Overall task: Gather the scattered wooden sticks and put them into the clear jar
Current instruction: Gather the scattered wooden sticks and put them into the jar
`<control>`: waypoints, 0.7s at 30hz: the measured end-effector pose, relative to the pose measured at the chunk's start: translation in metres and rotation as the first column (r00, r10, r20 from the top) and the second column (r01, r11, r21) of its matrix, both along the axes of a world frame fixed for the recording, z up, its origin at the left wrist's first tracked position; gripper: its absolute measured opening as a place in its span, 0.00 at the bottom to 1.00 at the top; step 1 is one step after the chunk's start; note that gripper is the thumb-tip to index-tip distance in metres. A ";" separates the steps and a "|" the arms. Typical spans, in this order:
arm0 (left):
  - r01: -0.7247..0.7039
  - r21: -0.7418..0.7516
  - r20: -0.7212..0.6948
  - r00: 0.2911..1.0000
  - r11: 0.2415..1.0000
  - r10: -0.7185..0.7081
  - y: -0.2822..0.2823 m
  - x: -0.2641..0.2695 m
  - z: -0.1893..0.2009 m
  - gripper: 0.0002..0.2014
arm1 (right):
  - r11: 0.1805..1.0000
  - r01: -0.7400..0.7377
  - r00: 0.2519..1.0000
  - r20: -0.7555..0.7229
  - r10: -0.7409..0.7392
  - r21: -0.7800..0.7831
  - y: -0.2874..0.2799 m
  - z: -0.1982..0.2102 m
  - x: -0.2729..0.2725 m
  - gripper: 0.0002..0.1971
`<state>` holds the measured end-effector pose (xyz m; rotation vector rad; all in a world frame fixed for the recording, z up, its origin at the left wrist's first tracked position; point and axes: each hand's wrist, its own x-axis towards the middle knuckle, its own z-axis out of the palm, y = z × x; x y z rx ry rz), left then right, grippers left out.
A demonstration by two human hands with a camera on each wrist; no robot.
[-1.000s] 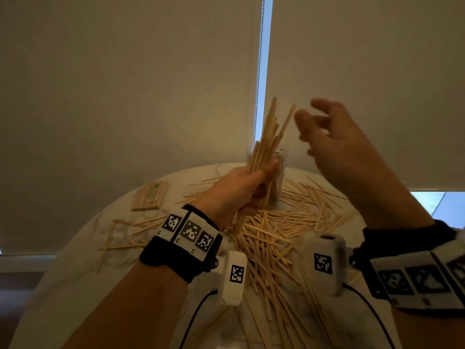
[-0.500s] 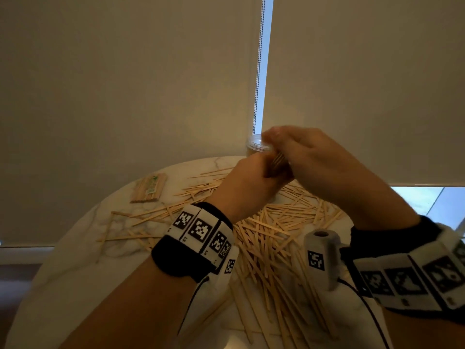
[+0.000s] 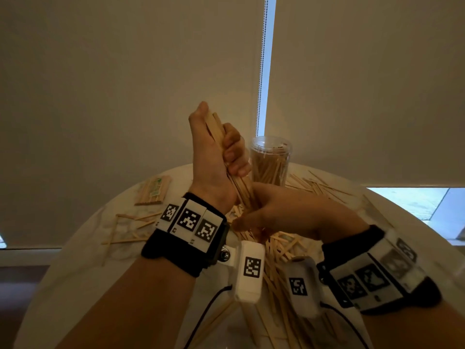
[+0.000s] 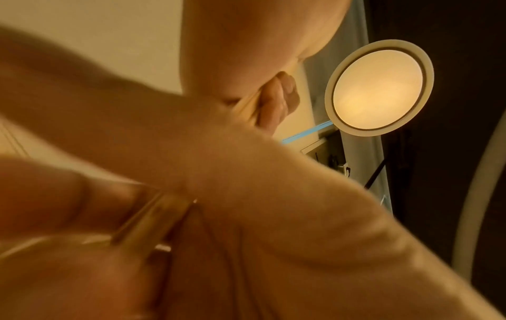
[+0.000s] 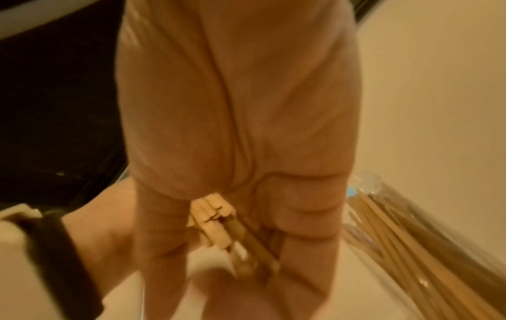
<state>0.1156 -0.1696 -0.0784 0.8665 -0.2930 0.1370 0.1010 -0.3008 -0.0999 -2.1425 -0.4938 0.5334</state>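
1. We record a round, pale marble-patterned table (image 3: 75, 260) set against drawn roller blinds (image 3: 125, 84).
2. Loose wooden sticks (image 3: 281, 250) lie scattered over the middle and far part of the table; a small banded pack of sticks (image 3: 153, 191) lies apart at the far left.
3. The clear jar (image 3: 270, 159) stands upright at the far edge of the table, lid off, partly filled with sticks leaning inside.
4. The left hand (image 3: 214, 159) is raised, fingers curled tight round a bundle of sticks (image 3: 219, 133), held just left of the jar and not inside it.
5. The right hand (image 3: 281, 212) sits below the left, closed round the bundle's lower end; we confirm this grip in the right wrist view, where stick ends (image 5: 216, 218) protrude from its curled fingers.
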 end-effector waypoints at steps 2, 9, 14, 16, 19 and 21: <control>-0.044 -0.035 0.033 0.998 0.998 0.045 0.000 -0.001 -0.001 0.27 | 0.995 0.051 0.998 0.025 -0.053 0.080 0.004 -0.002 0.002 0.17; -0.083 -0.134 0.110 0.989 0.988 0.098 0.000 0.002 -0.003 0.24 | 0.999 0.022 0.993 0.113 -0.027 0.040 0.005 0.006 -0.003 0.13; -0.100 -0.134 0.093 0.989 0.986 0.113 -0.002 0.006 -0.007 0.25 | 0.999 -0.035 0.998 0.054 0.034 0.024 0.000 0.014 -0.007 0.20; -0.109 -0.136 0.084 0.989 0.985 0.121 -0.004 0.007 -0.008 0.25 | 0.999 -0.048 0.998 0.048 0.047 0.013 -0.003 0.018 -0.008 0.22; -0.091 -0.141 0.069 0.992 0.986 0.102 -0.008 0.006 -0.008 0.25 | 0.999 -0.002 0.995 0.100 0.006 -0.039 -0.006 0.020 -0.009 0.14; -0.062 -0.152 0.049 0.996 0.986 0.070 -0.012 0.005 -0.008 0.23 | 0.998 0.053 0.992 0.116 -0.048 -0.041 -0.007 0.021 -0.009 0.05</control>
